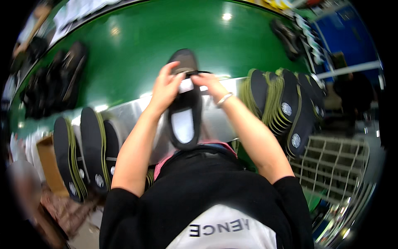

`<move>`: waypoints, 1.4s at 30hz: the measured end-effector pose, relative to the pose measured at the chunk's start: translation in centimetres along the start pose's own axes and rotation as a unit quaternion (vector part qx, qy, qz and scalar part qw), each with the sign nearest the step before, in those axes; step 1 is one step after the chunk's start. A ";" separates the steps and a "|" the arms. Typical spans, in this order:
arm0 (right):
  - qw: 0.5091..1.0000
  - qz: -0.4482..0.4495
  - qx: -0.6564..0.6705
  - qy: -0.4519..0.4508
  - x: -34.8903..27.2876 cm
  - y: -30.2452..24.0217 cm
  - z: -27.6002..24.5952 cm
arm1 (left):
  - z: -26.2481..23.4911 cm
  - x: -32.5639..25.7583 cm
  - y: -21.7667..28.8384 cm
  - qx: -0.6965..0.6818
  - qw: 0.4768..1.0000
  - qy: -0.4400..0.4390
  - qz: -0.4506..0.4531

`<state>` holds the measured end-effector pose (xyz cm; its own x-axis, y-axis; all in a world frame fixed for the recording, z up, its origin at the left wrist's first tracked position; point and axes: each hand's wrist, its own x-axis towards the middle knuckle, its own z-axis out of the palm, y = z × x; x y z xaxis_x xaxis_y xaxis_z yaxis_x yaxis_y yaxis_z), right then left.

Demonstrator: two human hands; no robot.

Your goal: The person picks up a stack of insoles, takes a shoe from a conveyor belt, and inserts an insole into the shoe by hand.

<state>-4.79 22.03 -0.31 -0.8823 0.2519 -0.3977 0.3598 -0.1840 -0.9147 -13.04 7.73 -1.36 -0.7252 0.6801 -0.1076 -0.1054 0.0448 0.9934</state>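
A black shoe [183, 108] with a white insole patch showing inside is held up in front of me, heel toward my chest and toe pointing away. My left hand [166, 86] grips its left side near the tongue. At the same spot my right hand [208, 83], with a bracelet on the wrist, pinches a small white piece [186, 85] at the shoe's opening. Both hands hold the shoe above a metal edge [128, 110] of the green conveyor belt [141, 41].
Stacks of black insoles with olive edges stand upright at my left [85, 149] and right [282, 103]. More dark shoes lie on the belt at the far left [62, 79] and far right [287, 38]. A wire rack [331, 162] sits at lower right.
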 end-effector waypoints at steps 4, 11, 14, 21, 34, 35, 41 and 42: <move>0.895 -0.231 -0.359 0.132 -2.8 -0.7 2.5 | 0.8 -1.9 1.3 -0.077 0.988 0.126 0.056; 0.778 -0.148 -0.598 0.123 -16.7 -7.0 -4.2 | 0.1 -3.3 0.7 -0.036 0.980 0.176 0.081; 0.708 -0.099 -0.649 0.258 -19.8 -7.7 -8.4 | -0.5 -3.5 0.5 0.012 0.986 0.156 0.065; 0.669 0.013 -0.687 0.283 -22.0 -4.4 -14.1 | -0.3 -4.0 1.1 0.026 0.986 0.140 0.088; 0.666 0.105 -0.670 0.309 -21.9 -5.2 -14.3 | -0.7 -4.4 0.7 0.025 0.987 0.132 0.086; 0.640 0.047 -0.700 0.312 -22.1 -5.7 -13.6 | -0.9 -4.5 0.8 0.039 0.988 0.126 0.081; 0.594 -0.119 -0.732 0.311 -21.0 -6.0 -15.1 | -0.2 -5.3 2.9 0.281 0.918 0.225 0.166; 0.592 -0.152 -0.710 0.351 -20.6 -6.6 -15.4 | 0.1 -5.5 3.8 0.294 0.904 0.235 0.204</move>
<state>15.73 32.67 12.80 -0.8075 0.4932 0.3237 0.5491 0.8289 0.1070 -9.39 4.20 2.96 -0.8452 0.3479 0.4057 0.5163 0.3356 0.7879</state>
